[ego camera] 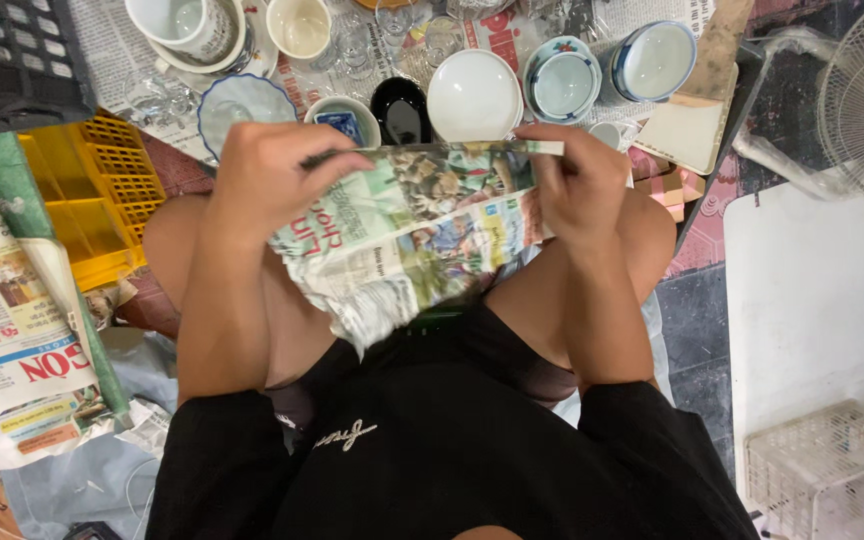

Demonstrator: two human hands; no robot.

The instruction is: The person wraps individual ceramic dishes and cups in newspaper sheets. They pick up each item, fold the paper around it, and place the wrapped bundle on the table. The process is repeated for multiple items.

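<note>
2 hands' fingers, left hand point(270, 178) and right hand point(580, 185), clamped on newspaper-wrapped bundle point(414, 225) between them

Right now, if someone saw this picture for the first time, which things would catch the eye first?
First, the crumpled newspaper bundle at the centre, gripped by the left hand and the right hand above the person's knees. Behind it, bowls and cups crowd a newspaper-covered floor, a white bowl in the middle. A yellow crate glows at the left.

Both hands point(272, 175) point(577, 180) clenched, forearms lowered
</note>
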